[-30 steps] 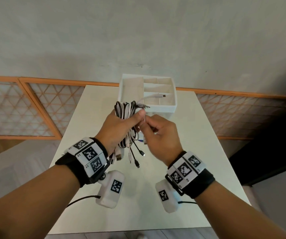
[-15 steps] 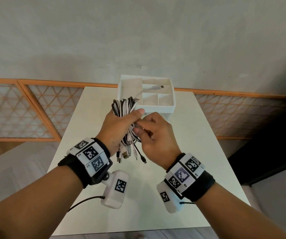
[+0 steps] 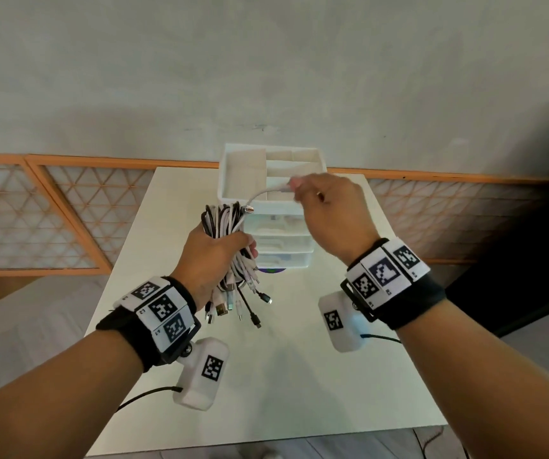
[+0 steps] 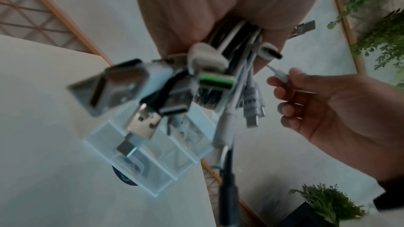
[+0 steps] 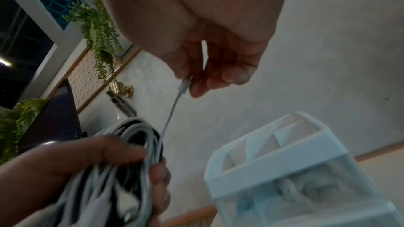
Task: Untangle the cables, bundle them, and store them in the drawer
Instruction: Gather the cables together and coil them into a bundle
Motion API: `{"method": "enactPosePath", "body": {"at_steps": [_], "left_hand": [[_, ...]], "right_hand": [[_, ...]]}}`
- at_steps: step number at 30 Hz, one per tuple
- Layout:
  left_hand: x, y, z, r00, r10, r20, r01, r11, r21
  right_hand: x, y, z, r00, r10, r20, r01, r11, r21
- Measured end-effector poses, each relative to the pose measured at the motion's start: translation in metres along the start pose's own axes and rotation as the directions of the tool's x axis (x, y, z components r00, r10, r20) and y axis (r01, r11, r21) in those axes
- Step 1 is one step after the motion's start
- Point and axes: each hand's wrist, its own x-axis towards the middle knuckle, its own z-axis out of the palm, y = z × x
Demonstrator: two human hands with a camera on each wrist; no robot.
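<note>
My left hand grips a folded bundle of black and white cables above the table, its plugs dangling below the fist. The same bundle loops over my left fingers in the right wrist view, and its connectors crowd the left wrist view. My right hand is raised to the right and pinches the plug end of one white cable that runs from the bundle, seen again as the white cable. The white drawer unit stands behind, its drawers closed.
The drawer unit's open top tray has several compartments. A dark round disc lies at the unit's foot. The white table ends at a grey wall with an orange lattice panel. Plants hang off to the side.
My right hand has left the bundle and risen up and right, drawing one white cable end out with it. The left hand keeps its grip on the bundle.
</note>
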Motion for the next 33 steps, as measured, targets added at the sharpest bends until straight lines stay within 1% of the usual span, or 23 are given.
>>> {"method": "enactPosePath", "body": {"at_steps": [1,3,5,6,8,10,11,13,15,18,21,22,23,25,26,27,30,31,33], "left_hand": [[0.000,0.001,0.000,1.000,-0.002,-0.009,0.002,1.000,-0.017],[0.001,0.003,0.000,1.000,0.003,-0.023,-0.004,0.999,-0.054],[0.001,0.005,-0.001,1.000,0.007,-0.010,-0.008,0.995,-0.095],[-0.001,0.006,-0.001,1.000,0.007,0.013,-0.005,0.992,-0.127],[-0.004,0.008,0.002,0.997,0.005,0.076,0.011,0.979,-0.203],[-0.006,0.009,0.004,0.993,-0.001,0.121,0.031,0.968,-0.251],[-0.006,0.010,0.004,0.993,0.002,0.121,0.029,0.967,-0.254],[-0.006,0.009,0.002,0.993,0.021,0.117,0.005,0.975,-0.220],[-0.005,0.007,0.001,0.991,0.043,0.129,-0.022,0.986,-0.163],[-0.005,0.004,-0.001,0.993,0.043,0.110,-0.028,0.990,-0.137],[-0.007,0.002,-0.002,0.992,0.050,0.120,-0.035,0.992,-0.123],[-0.007,0.002,-0.002,0.991,0.047,0.123,-0.032,0.992,-0.122],[-0.007,0.002,-0.001,0.991,0.044,0.124,-0.029,0.991,-0.127],[-0.006,0.004,0.001,0.994,0.033,0.109,-0.016,0.988,-0.151],[-0.006,0.006,0.002,0.995,0.021,0.101,-0.005,0.987,-0.162],[-0.005,0.007,0.003,0.995,0.014,0.096,0.003,0.986,-0.169],[-0.005,0.006,-0.001,0.995,0.018,0.102,-0.002,0.987,-0.160],[-0.005,0.005,-0.002,0.994,0.025,0.107,-0.008,0.988,-0.156],[-0.006,0.005,-0.001,0.993,0.027,0.115,-0.009,0.989,-0.149]], "right_hand": [[-0.003,-0.001,0.003,0.996,0.021,0.082,-0.023,0.999,0.031],[-0.014,-0.003,0.010,0.970,0.084,0.229,-0.116,0.985,0.126],[-0.023,-0.005,0.019,0.936,0.126,0.330,-0.211,0.949,0.236],[-0.026,-0.008,0.023,0.931,0.132,0.339,-0.235,0.930,0.284],[-0.029,-0.013,0.031,0.938,0.155,0.310,-0.268,0.892,0.366],[-0.030,-0.016,0.038,0.943,0.170,0.286,-0.279,0.870,0.405],[-0.032,-0.016,0.041,0.951,0.148,0.271,-0.250,0.882,0.398],[-0.034,-0.013,0.044,0.967,0.067,0.247,-0.148,0.932,0.330],[-0.035,-0.009,0.044,0.968,0.007,0.252,-0.083,0.952,0.293],[-0.032,-0.005,0.039,0.952,-0.026,0.304,-0.066,0.956,0.286],[-0.030,-0.003,0.032,0.907,-0.031,0.420,-0.072,0.971,0.226],[-0.030,-0.003,0.031,0.907,-0.026,0.421,-0.074,0.973,0.220],[-0.029,-0.003,0.031,0.922,-0.011,0.388,-0.085,0.970,0.230],[-0.029,-0.003,0.032,0.964,0.021,0.265,-0.097,0.956,0.276],[-0.028,-0.003,0.032,0.974,0.031,0.223,-0.097,0.952,0.290],[-0.027,-0.004,0.031,0.973,0.029,0.230,-0.101,0.946,0.308],[-0.024,-0.006,0.024,0.935,-0.034,0.354,-0.124,0.901,0.416],[-0.022,-0.006,0.023,0.931,-0.037,0.364,-0.145,0.877,0.458],[-0.019,-0.004,0.022,0.944,-0.008,0.329,-0.174,0.836,0.520]]}}
